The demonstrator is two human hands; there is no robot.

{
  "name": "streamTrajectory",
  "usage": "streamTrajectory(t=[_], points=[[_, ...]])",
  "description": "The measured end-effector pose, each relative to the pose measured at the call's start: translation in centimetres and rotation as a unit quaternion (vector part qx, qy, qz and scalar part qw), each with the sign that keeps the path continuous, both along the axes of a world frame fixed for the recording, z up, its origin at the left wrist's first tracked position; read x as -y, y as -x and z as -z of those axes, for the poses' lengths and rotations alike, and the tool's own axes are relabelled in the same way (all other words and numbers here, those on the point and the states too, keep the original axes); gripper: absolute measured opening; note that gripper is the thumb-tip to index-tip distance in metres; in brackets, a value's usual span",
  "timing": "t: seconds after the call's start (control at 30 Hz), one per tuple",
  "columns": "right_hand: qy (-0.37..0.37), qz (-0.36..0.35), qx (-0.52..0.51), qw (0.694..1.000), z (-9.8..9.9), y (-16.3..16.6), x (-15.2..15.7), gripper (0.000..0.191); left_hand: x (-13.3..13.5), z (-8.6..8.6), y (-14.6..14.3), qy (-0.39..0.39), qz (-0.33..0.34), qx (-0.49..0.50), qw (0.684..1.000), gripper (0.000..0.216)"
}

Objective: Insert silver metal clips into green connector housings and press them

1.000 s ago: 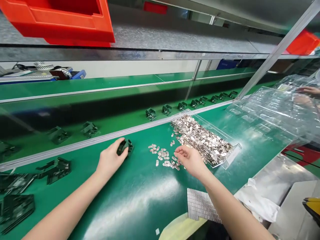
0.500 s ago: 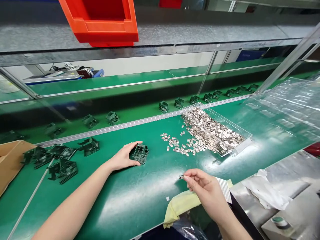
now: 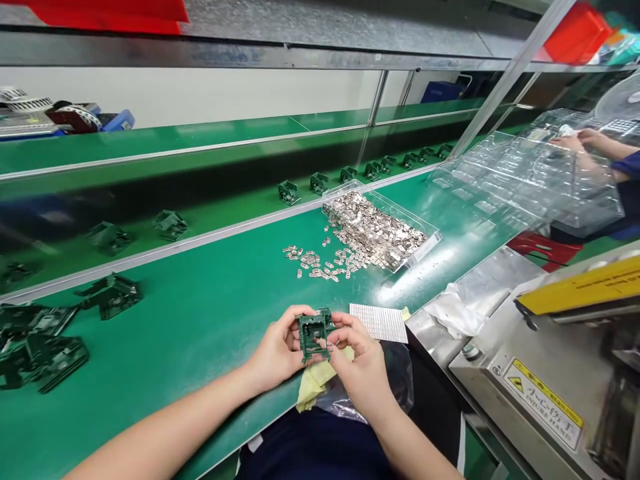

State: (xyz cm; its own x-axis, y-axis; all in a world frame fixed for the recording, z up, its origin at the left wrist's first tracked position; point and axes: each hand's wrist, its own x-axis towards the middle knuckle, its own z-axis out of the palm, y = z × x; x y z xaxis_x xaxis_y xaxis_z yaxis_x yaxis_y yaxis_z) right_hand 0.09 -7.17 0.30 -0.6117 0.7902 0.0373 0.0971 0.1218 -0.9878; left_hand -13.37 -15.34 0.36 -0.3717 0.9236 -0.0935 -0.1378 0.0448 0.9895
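My left hand [image 3: 283, 347] grips the left side of a green circuit-board assembly [image 3: 315, 330], an open, box-like frame held up near the table's front edge. At its right side, the fingers and thumb of my right hand [image 3: 357, 360] close on the edge. The small metal piece seen earlier in that hand cannot be made out now. Beyond my hands, many small silvery metal pieces [image 3: 327, 267] lie loose on the green table [image 3: 210, 300]. More of them fill a clear tray [image 3: 420, 250] that lies tipped toward them. Several similar green assemblies [image 3: 113, 293] rest at the left.
Green assemblies [image 3: 287, 192] stand in a row on the strip behind a metal rail [image 3: 240, 229]. A white gridded sheet [image 3: 380, 323] and yellow cloth [image 3: 315, 387] lie by my hands. At right are a metal machine [image 3: 525, 373], clear trays [image 3: 530, 173] and another person's hands [image 3: 575, 141].
My left hand has lifted the green circuit-board assembly off the table and brought it nearer. My right hand has moved left to meet it. The view has swung right.
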Motion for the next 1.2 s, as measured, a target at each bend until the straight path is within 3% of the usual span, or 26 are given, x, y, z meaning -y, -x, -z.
streamTrajectory(t=[0.17,0.37,0.53,0.73,1.0,1.2], points=[[-0.024,0.02,0.01,0.999,0.6,0.0,0.5,0.009,0.6,0.7,0.1,-0.012,0.044,0.005,0.999,0.048],[-0.019,0.048,-0.004,0.999,0.6,0.0,0.8,0.012,1.1,1.8,0.4,-0.027,0.05,-0.107,0.993,0.028],[0.064,0.047,-0.055,0.995,1.2,0.0,1.2,0.017,0.9,1.7,-0.2,-0.026,0.022,-0.114,0.993,0.025],[0.2,0.054,-0.125,0.97,1.1,0.4,1.6,0.024,1.0,1.1,-0.8,-0.008,-0.028,-0.1,0.995,0.028],[0.182,0.048,-0.112,0.976,1.2,-0.3,1.8,0.023,1.4,1.3,-1.8,-0.005,-0.042,-0.129,0.991,0.029],[0.079,0.042,-0.074,0.993,1.2,-1.1,2.1,0.016,1.6,1.4,-2.4,0.001,-0.048,-0.16,0.986,0.03]])
